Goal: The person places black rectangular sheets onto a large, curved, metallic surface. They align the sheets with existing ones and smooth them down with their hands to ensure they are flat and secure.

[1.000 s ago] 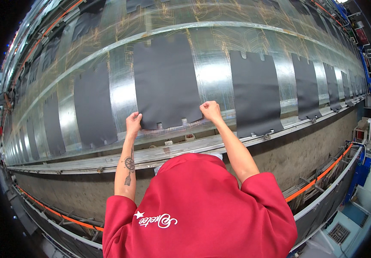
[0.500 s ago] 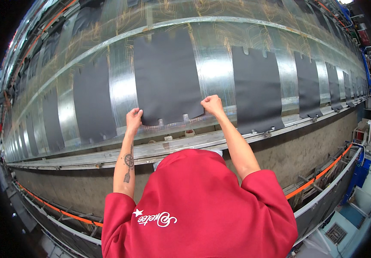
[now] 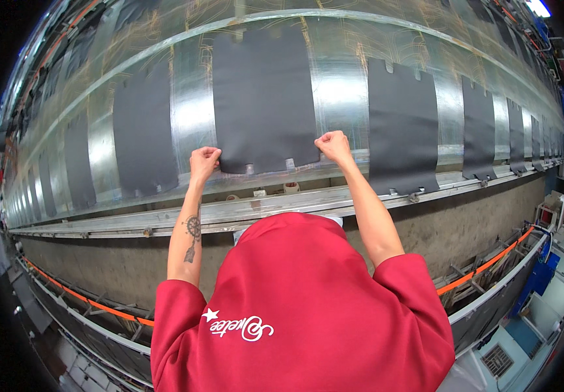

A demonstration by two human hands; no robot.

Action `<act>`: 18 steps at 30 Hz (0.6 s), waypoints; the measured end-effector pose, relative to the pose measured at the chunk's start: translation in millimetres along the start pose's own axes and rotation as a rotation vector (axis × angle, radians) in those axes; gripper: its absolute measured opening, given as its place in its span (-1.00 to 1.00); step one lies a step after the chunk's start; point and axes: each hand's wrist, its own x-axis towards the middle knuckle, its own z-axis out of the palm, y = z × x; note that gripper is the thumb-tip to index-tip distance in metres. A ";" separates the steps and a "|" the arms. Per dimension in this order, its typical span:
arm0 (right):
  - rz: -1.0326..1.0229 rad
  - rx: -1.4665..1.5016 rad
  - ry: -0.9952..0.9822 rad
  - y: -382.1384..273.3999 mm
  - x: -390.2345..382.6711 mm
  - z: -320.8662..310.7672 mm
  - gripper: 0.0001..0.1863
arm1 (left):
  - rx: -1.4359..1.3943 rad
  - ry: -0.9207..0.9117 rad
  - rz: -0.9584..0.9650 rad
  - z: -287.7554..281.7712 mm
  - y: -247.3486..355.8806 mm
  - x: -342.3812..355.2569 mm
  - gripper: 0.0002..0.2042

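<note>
A dark grey sheet panel (image 3: 265,98) with notched ends lies on a shiny, see-through table surface (image 3: 339,91) straight ahead. My left hand (image 3: 205,162) is closed in a pinch at the panel's near left corner. At the near right side, just above the corner, my right hand (image 3: 335,146) pinches the other edge. Between my hands the near edge sags slightly, with small notches in it. Yellowish outlines show on the table around the panel's far end.
Similar grey panels lie to the left (image 3: 146,130) and right (image 3: 403,124) in a row. A metal rail (image 3: 275,212) runs along the table's near edge, above a concrete strip (image 3: 471,215). Behind me are an orange rail (image 3: 484,264) and blue equipment (image 3: 543,274).
The whole view has shifted a little, so the table appears higher in the picture. Both hands stay at the panel's near corners; the left fingers look more closed.
</note>
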 end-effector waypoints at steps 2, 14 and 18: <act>-0.002 0.010 -0.016 1.7 -2.3 -1.4 -0.74 | -0.020 -0.003 -0.008 0.8 -0.8 -2.9 -0.80; -0.046 -0.015 -0.029 7.0 -10.7 -3.4 -0.69 | 0.165 0.063 0.087 2.2 -3.3 -11.4 -0.74; -0.060 -0.003 -0.042 12.0 -16.6 -1.5 -0.71 | 0.179 0.067 0.102 2.6 -9.3 -18.0 -0.74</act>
